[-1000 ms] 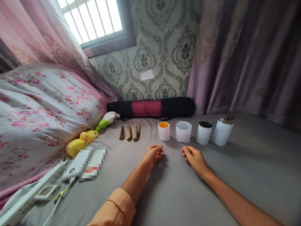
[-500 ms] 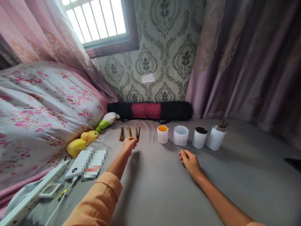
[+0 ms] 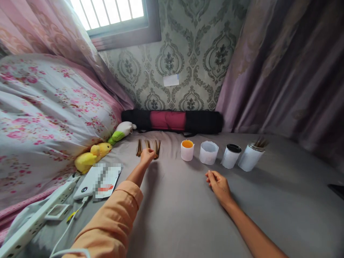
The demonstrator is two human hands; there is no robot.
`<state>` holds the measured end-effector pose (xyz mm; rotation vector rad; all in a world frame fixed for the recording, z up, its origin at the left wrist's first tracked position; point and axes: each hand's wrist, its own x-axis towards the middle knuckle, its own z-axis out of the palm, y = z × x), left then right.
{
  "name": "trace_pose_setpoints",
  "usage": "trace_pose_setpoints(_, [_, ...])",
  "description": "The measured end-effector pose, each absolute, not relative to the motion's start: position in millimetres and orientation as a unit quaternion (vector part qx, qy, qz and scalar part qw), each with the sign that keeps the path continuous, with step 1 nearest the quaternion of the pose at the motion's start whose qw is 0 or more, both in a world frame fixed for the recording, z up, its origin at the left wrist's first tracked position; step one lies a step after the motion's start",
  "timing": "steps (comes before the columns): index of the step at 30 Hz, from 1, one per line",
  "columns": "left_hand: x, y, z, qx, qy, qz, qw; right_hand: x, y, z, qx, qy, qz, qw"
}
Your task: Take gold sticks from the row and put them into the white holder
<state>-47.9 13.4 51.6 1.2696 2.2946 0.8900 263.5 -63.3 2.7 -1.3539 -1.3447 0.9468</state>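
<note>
Our left hand [image 3: 147, 155] adjoins slender brown sticks [image 3: 156, 154] near the grey-sheeted bed's [image 3: 177, 208] far edge, grip indiscernible. Our right hand [image 3: 219, 183] curls closed.

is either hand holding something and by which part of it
The left hand is at the rightmost of three brown bundles; whether it grips that, and where, cannot be told. The right hand holds nothing visible.

Daylight enters by the window [image 3: 113, 14], whose panes are blown out to white. Left of the window, the pink curtain [image 3: 53, 32] glows softly; far to its right, the purple curtain [image 3: 290, 71] is dim and smeared. Below it, the left arm [image 3: 135, 174] casts a soft shadow on the sheet [image 3: 188, 215]. Wide-angle stretch warps the edges; pixelation masks the packet [image 3: 107, 188].
</note>
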Motion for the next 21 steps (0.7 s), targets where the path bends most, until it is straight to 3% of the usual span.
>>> trace_pose_setpoints(21, [-55, 24, 51, 0.513, 0.804, 0.259, 0.153, 264, -64, 4, -0.556, -0.546, 0.404, 0.478])
